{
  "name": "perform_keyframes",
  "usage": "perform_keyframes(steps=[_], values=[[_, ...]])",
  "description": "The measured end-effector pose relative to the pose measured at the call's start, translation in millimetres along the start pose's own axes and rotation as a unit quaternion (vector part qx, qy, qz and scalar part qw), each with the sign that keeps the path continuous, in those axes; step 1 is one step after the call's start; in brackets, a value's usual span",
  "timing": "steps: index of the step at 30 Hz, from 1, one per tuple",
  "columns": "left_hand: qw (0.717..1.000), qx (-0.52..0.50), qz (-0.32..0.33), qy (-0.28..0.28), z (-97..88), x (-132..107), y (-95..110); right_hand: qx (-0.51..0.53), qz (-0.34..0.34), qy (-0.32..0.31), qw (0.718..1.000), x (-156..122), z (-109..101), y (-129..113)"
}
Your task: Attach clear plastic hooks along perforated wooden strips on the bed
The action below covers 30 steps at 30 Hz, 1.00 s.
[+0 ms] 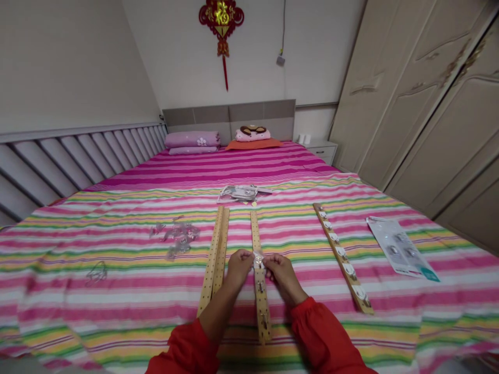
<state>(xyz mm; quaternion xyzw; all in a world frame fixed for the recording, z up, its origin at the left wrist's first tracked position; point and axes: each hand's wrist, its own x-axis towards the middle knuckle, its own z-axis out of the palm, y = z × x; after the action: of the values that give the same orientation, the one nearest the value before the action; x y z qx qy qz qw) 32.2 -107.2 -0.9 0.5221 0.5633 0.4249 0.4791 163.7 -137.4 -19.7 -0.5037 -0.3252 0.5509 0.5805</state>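
Note:
My left hand point(239, 267) and my right hand point(284, 272) are closed in a pinch on either side of a small clear-backed hook point(258, 261). The hook lies over the middle of a narrow wooden strip with holes point(255, 231). Nearer to me on the same strip sit a metal hook point(261, 285) and another metal hook point(264, 319). Two more perforated wooden strips point(215, 249) lie side by side left of my left hand. Over to the right, a wooden strip point(326, 234) carries several white-backed hooks point(341, 252) in a row.
An opened hook package point(401, 249) lies at the right. Loose clear plastic pieces point(182, 236) are scattered at the left, near a thin crumpled item point(96, 272). More packaging point(242, 193) lies farther back. The striped bedspread point(132, 306) lies beneath everything.

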Motion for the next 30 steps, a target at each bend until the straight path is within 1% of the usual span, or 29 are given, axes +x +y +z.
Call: perform_keyframes(steps=[9,15,22,26,30], values=[[0.999,0.043,-0.007,0.019,1.5,0.7,-1.0,-0.012,-0.001,0.014,1.000,-0.4,1.8,0.4],[0.999,0.043,-0.011,0.029,3.6,1.6,-3.4,-0.015,-0.005,0.019,1.000,3.1,1.8,5.4],[0.998,0.020,-0.033,0.058,7.8,5.0,-8.0,-0.011,-0.017,0.022,1.000,4.9,2.0,12.9],[0.997,0.009,-0.064,0.047,8.9,9.2,-9.3,-0.009,-0.042,0.021,0.999,5.4,1.2,15.5],[0.998,-0.016,-0.062,0.023,9.1,12.0,-10.4,-0.041,-0.084,0.000,0.996,4.8,-1.8,16.8]])
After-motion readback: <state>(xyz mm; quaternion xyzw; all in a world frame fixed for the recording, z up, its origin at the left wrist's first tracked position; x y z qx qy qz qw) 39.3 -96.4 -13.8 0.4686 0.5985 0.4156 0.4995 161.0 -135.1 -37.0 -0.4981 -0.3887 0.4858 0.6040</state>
